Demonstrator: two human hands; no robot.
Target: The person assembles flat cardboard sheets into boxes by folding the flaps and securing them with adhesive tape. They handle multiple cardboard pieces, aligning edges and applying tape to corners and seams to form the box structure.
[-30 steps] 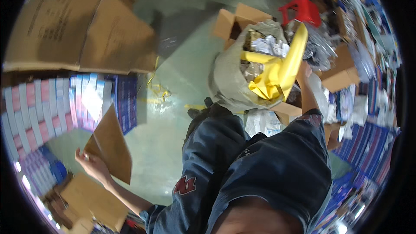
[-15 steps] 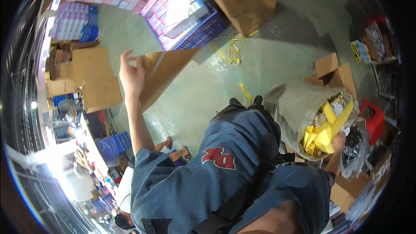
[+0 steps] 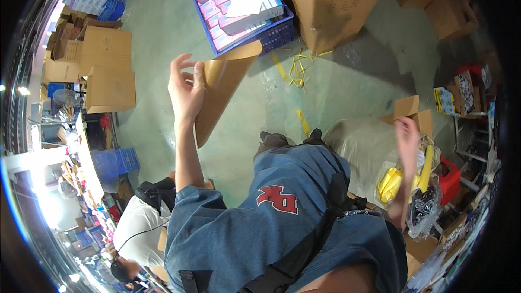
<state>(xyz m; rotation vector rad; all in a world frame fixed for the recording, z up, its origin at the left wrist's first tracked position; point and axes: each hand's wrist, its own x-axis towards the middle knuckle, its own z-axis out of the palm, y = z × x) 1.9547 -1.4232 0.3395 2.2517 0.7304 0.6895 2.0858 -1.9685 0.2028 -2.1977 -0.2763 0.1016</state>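
My left hand (image 3: 186, 91) is raised, its fingers and thumb closed on the upper edge of a curved sheet of brown cardboard (image 3: 223, 89), which hangs beside the wrist. On the other side, my right hand (image 3: 407, 140) is in the air above a large pale woven sack (image 3: 353, 141). Its fingers are loosely bent and a little blurred, with nothing visible in them. Crumpled yellow sheets (image 3: 389, 184) fill the sack's mouth, partly hidden behind my right forearm.
A blue crate (image 3: 277, 38) of pink and white boxes stands ahead, beside a tall carton (image 3: 339, 11). Yellow strapping (image 3: 299, 70) lies tangled on the floor. A red stool (image 3: 449, 182) is right of the sack. At lower left, a person in white (image 3: 138, 225) bends near a work table.
My right hand has left the yellow sheets in the sack and risen forward. The left hand still holds the cardboard sheet, now further right in view. The person at left shows more fully.
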